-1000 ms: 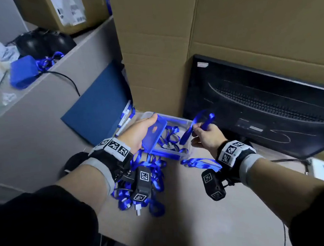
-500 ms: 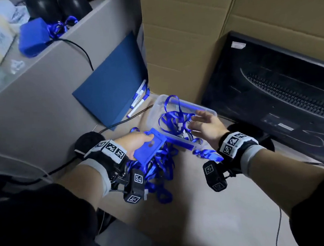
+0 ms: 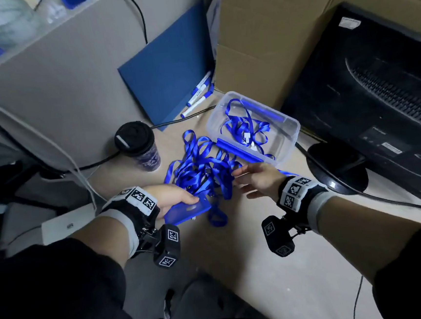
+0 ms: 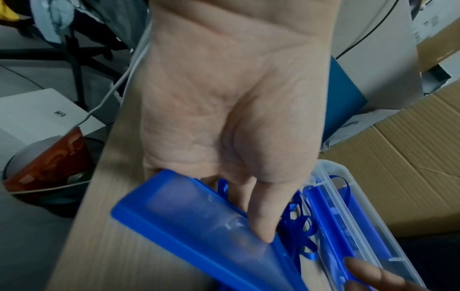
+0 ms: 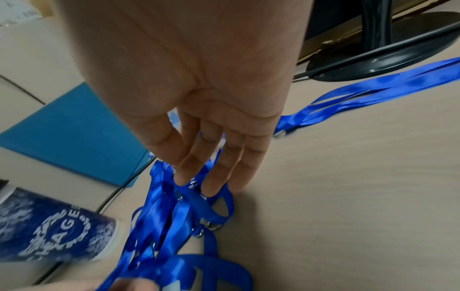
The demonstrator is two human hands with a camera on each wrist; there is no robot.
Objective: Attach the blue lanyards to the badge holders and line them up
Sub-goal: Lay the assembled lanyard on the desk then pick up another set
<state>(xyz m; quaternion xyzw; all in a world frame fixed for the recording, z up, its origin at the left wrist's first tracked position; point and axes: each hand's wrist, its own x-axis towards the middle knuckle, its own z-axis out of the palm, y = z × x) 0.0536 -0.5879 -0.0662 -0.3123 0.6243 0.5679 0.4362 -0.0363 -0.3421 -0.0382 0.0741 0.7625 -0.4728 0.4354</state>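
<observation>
My left hand (image 3: 182,200) grips a blue badge holder (image 3: 188,210) at the near edge of a tangled pile of blue lanyards (image 3: 201,169) on the desk. In the left wrist view the thumb (image 4: 261,222) presses on the badge holder (image 4: 199,222). My right hand (image 3: 241,179) is open, and its straight fingers touch the right side of the pile. Those fingertips (image 5: 214,187) rest among the lanyards (image 5: 184,208). A clear plastic box (image 3: 288,129) behind the pile holds more lanyards and blue badge holders.
A lidded coffee cup (image 3: 138,145) stands left of the pile. A blue folder (image 3: 169,74) and markers (image 3: 197,97) lean at the back. A black monitor (image 3: 376,89) on its base (image 3: 337,168) and cardboard boxes (image 3: 270,39) close off the right. One loose lanyard (image 5: 361,94) lies near the base.
My right hand let go of the lanyard it held up over the box and came down open onto the pile. My left hand drew the badge holder back toward me.
</observation>
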